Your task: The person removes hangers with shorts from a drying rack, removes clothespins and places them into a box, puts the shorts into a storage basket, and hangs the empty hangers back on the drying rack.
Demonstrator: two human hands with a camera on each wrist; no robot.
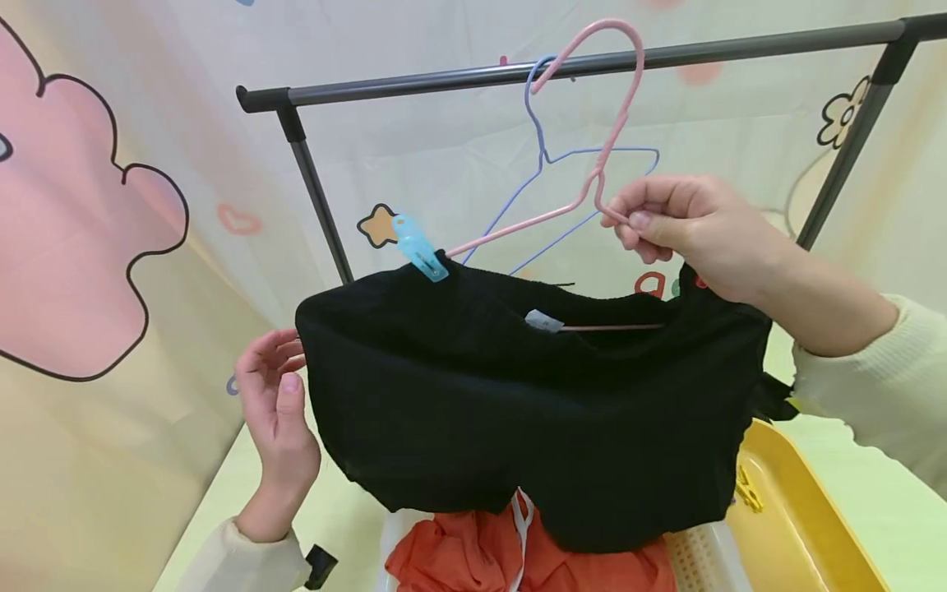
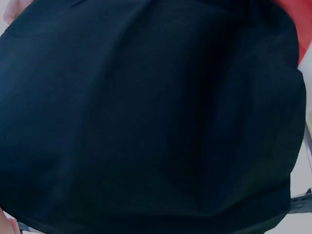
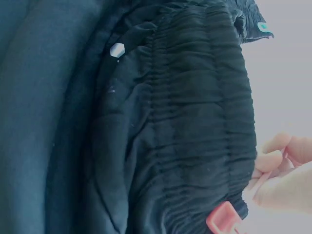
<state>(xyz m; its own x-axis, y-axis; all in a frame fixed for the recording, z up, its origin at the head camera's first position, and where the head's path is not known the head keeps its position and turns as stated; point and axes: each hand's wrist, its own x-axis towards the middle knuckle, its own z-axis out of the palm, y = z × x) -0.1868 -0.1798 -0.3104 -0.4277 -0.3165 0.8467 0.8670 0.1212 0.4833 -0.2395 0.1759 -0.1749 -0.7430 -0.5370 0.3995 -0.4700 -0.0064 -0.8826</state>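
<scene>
Black shorts [image 1: 518,411] with a gathered elastic waistband [image 3: 200,107] hang from a pink hanger [image 1: 518,224]. A light blue clothespin [image 1: 420,248] grips the waistband on the left side, and a red clothespin [image 3: 224,218] sits at its right end. My right hand [image 1: 688,222] pinches the hanger's right arm between thumb and fingers, just below the hook. Beside the left edge of the shorts is my left hand [image 1: 277,411], fingers loosely bent, fingertips right at the cloth. Inside the waist a white label [image 1: 543,321] shows. The shorts fill most of the left wrist view.
A dark metal rail [image 1: 414,82] crosses behind, with a blue hanger [image 1: 538,131] hooked on it. Below the shorts lies orange-red clothing [image 1: 473,555] in a white basket [image 1: 706,559]. A yellow tray [image 1: 799,510] holding a yellow clothespin [image 1: 749,491] stands at the right.
</scene>
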